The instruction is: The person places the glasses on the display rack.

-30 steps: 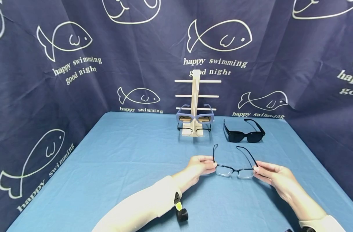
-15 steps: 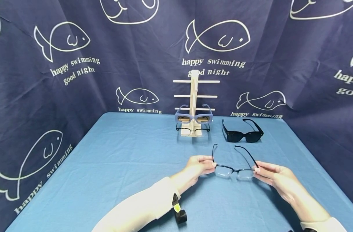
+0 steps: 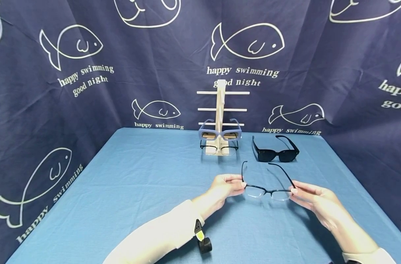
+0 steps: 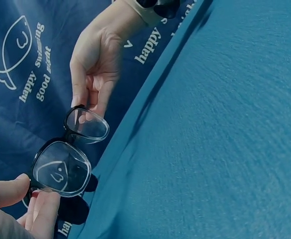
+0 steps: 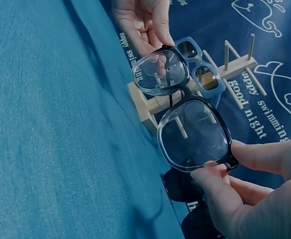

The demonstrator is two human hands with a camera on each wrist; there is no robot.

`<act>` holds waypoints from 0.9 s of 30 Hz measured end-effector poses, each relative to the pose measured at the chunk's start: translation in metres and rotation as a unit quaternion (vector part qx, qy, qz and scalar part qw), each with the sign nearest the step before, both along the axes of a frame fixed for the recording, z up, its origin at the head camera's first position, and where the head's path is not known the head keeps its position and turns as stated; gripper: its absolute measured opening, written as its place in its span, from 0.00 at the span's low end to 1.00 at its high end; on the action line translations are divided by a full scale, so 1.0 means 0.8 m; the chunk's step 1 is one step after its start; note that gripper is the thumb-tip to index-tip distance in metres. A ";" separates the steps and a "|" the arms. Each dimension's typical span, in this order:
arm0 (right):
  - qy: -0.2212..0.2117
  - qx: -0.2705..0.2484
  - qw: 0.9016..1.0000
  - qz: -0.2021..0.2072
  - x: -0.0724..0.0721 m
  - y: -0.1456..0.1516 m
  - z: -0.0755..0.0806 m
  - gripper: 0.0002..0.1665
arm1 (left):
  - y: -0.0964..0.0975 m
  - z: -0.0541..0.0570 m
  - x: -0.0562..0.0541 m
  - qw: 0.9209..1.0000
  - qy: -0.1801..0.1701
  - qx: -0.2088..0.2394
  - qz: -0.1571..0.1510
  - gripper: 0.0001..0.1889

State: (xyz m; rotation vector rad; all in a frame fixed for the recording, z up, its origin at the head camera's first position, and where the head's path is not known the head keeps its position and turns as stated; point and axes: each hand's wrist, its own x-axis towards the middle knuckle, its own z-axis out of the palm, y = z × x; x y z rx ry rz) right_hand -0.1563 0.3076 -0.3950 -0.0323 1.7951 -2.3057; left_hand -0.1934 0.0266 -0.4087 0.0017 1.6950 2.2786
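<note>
A pair of black-and-clear eyeglasses (image 3: pixel 269 191) is held level above the table, its temples unfolded and pointing away from me. My left hand (image 3: pixel 223 190) pinches the frame's left corner between thumb and fingers. At the opposite corner my right hand (image 3: pixel 319 203) pinches the frame the same way. The right wrist view shows the thumb and fingers of the right hand (image 5: pixel 255 191) at the hinge of the eyeglasses (image 5: pixel 195 132). In the left wrist view both hands grip the two ends of the eyeglasses (image 4: pixel 61 169), which have black upper rims and clear lower rims.
A wooden display stand (image 3: pixel 221 102) with several crossbars stands at the back. Purple-framed sunglasses (image 3: pixel 220 135) hang low on it, above dark-topped eyeglasses (image 3: pixel 219 148). Black sunglasses (image 3: pixel 277 155) rest on the blue table (image 3: pixel 138 176) to the right. A printed navy curtain (image 3: pixel 170 73) encloses the table's back and sides.
Both hands have raised the eyeglasses slightly in the last half second, keeping their grip on the two corners. The stand and the black sunglasses have stayed in place.
</note>
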 end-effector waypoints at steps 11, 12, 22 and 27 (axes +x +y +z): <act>0.012 -0.016 1.000 -0.014 0.004 -0.006 0.008 0.21 | -0.004 0.009 0.000 1.000 0.015 0.004 -0.003 0.19; 0.013 -0.019 1.000 -0.013 0.004 -0.006 0.009 0.21 | -0.004 0.010 0.000 1.000 0.016 0.004 -0.002 0.18; 0.027 -0.030 0.999 -0.024 -0.006 0.000 0.013 0.19 | -0.005 0.032 -0.003 1.000 0.023 -0.006 0.003 0.18; 0.022 -0.036 0.999 -0.033 -0.006 -0.002 0.027 0.20 | -0.003 0.041 -0.006 1.000 0.028 -0.007 0.001 0.18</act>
